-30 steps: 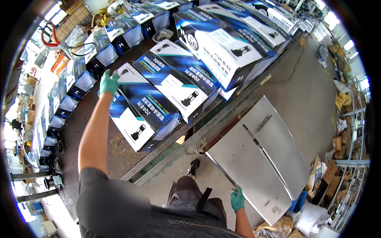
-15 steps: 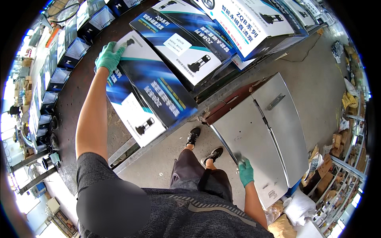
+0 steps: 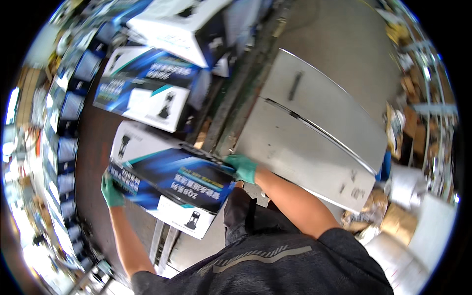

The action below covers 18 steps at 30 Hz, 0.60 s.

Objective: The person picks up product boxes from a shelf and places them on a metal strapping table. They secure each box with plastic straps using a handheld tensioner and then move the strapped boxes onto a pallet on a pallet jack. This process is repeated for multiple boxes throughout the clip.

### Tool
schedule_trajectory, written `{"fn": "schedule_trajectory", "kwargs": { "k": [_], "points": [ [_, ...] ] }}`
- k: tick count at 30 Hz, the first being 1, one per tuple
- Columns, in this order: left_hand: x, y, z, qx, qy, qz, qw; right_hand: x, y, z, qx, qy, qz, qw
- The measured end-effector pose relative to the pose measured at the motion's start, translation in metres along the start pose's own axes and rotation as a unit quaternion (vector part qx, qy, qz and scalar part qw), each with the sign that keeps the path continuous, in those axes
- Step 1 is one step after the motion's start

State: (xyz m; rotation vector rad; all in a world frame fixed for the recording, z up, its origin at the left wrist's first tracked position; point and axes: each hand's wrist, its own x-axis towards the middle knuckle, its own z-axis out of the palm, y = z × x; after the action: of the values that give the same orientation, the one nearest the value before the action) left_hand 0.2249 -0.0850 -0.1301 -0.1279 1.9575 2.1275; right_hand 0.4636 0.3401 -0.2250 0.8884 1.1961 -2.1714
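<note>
A blue, black and white printed cardboard carton (image 3: 169, 164) lies at the near edge of the dark worktable, tilted across my view. My left hand (image 3: 112, 191), in a green glove, grips its left end, with the fingertips partly hidden by the box. At the opposite end, my right hand (image 3: 242, 168), also gloved in green, is closed around the upper right corner. Just beyond it sits a second carton of the same print (image 3: 142, 88), and behind that a mostly white-topped carton (image 3: 179, 27), blurred.
To the right stands a grey metal cabinet (image 3: 314, 132) with a long dark slot. A row of similar cartons (image 3: 67, 150) lines the table's far left side. Metal rails (image 3: 221, 115) run along the table edge. Shelving and sacks (image 3: 400, 223) fill the far right.
My right hand has left the metal cabinet's edge and taken hold of the near carton. The left hand has shifted its grip on that carton. The whole view has turned.
</note>
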Motion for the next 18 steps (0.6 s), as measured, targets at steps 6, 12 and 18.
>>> {"fn": "schedule_trajectory", "kwargs": {
  "k": [6,12,18],
  "points": [
    [-0.037,-0.023,0.068,-0.216,0.014,-0.055,0.975,-0.046,0.02,-0.004,0.192,0.065,-0.032,0.979],
    [-0.118,-0.045,0.139,-0.229,0.076,-0.093,0.966,-0.078,0.08,-0.081,0.255,0.199,-0.112,0.94],
    [-0.172,-0.056,0.234,-0.225,0.074,-0.118,0.964,-0.161,0.089,-0.177,0.241,0.203,-0.117,0.942]
  ]
}}
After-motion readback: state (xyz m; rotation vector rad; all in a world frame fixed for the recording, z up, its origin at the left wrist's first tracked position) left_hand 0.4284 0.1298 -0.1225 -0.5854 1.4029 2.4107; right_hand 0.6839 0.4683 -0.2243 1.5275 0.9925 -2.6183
